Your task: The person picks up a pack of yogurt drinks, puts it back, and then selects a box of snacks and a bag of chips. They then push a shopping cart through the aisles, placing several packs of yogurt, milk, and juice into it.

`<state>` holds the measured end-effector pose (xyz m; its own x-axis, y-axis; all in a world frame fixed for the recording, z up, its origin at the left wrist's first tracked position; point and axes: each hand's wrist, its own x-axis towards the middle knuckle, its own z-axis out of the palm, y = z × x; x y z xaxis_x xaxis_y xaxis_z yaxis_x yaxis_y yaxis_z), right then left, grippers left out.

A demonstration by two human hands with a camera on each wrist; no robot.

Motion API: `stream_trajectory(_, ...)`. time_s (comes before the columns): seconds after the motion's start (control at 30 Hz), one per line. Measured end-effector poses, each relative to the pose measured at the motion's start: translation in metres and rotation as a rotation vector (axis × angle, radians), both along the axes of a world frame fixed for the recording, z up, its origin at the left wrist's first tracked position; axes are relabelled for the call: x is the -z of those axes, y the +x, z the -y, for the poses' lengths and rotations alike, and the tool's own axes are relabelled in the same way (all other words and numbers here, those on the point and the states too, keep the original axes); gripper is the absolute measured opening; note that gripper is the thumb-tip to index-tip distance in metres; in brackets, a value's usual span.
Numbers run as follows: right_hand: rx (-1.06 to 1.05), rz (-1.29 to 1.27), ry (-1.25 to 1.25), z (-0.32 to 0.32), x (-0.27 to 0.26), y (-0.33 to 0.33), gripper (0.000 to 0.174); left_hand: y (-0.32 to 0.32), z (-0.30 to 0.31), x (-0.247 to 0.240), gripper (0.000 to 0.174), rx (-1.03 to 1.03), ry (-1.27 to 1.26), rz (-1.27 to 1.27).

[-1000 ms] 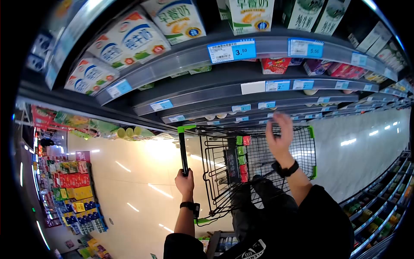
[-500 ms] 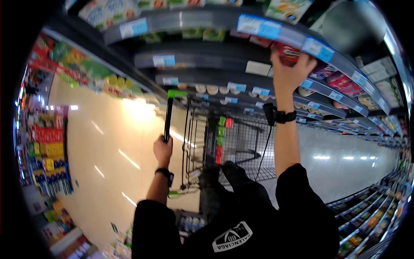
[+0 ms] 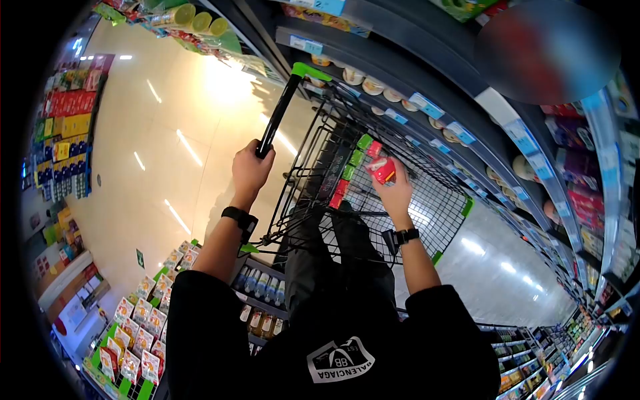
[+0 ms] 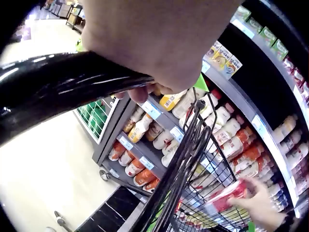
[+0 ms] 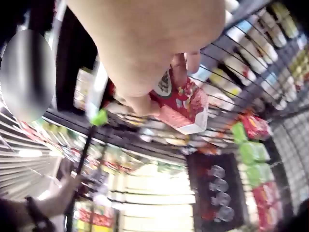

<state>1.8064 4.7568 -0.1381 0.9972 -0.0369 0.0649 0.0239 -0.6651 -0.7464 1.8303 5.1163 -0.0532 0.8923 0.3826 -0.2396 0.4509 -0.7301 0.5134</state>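
Observation:
My left hand grips the black handle of a wire shopping cart. In the left wrist view the fingers curl round that handle. My right hand holds a small red carton over the cart basket. Seen from the right wrist, the red carton has a pink side and a white end, and part of it is hidden under the fingers. Beside it in the cart, green packs and red packs stand in a row near the handle end.
Shelves of cups and packs with blue price tags run along the cart's far side. Bottles fill the lower shelves in the left wrist view. A stand of packets is at lower left. Pale floor lies to the left.
My right hand went from over the cart up to the shelf, took the red carton there and brought it back over the basket. The left hand stayed on the handle. The head view turned.

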Motion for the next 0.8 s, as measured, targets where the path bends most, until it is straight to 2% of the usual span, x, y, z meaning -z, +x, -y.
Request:
stream_trajectory(0.03,-0.001,-0.122,-0.014,0.0,0.029,-0.003,0.071,0.001,-0.001,0.002,0.03,-0.013,0.011,-0.012)
stream_trajectory(0.07,-0.015,-0.137,-0.004,0.002,0.061,-0.006,0.071,0.0,-0.001,0.004,0.03,-0.011,-0.004,-0.003)
stream_trajectory(0.13,-0.065,-0.288,-0.116,0.005,0.119,-0.005,0.071,0.001,-0.002,0.004,0.03,-0.017,-0.029,-0.027)
stream_trajectory(0.23,-0.072,-0.422,-0.125,-0.004,0.172,0.005,0.067,0.001,-0.004,0.009,0.03,0.0,-0.007,-0.001)
stream_trajectory(0.37,-0.122,-0.423,-0.149,-0.022,0.229,0.015,0.068,0.005,-0.002,0.002,0.028,-0.032,-0.006,-0.069)
stream_trajectory(0.4,-0.112,-0.422,-0.182,-0.028,0.237,0.016,0.067,0.002,-0.004,0.009,0.028,-0.013,-0.035,0.018)
stream_trajectory(0.5,-0.026,-0.463,-0.176,-0.038,0.247,0.011,0.065,0.004,-0.005,0.008,0.029,-0.02,-0.058,0.023)
stream_trajectory(0.57,-0.008,-0.405,-0.153,-0.042,0.238,0.004,0.064,0.004,-0.009,0.007,0.028,-0.011,-0.048,-0.015)
stream_trajectory(0.63,-0.066,-0.376,0.025,-0.04,0.208,-0.002,0.062,0.007,-0.013,0.003,0.027,0.004,-0.045,-0.029)
stream_trajectory(0.7,-0.168,-0.383,-0.066,-0.022,0.216,-0.034,0.06,0.008,-0.014,0.001,0.028,0.01,-0.032,-0.065)
stream_trajectory(0.73,-0.163,-0.693,0.026,-0.017,0.183,-0.045,0.06,0.008,-0.015,0.001,0.028,0.028,-0.028,-0.049)
stream_trajectory(0.77,-0.242,-0.663,0.063,-0.001,0.193,-0.073,0.056,0.006,-0.018,0.002,0.028,0.04,-0.049,-0.02)
stream_trajectory(0.8,-0.249,-0.761,0.068,0.004,0.141,-0.085,0.05,0.005,-0.02,0.007,0.029,0.052,-0.028,-0.012)
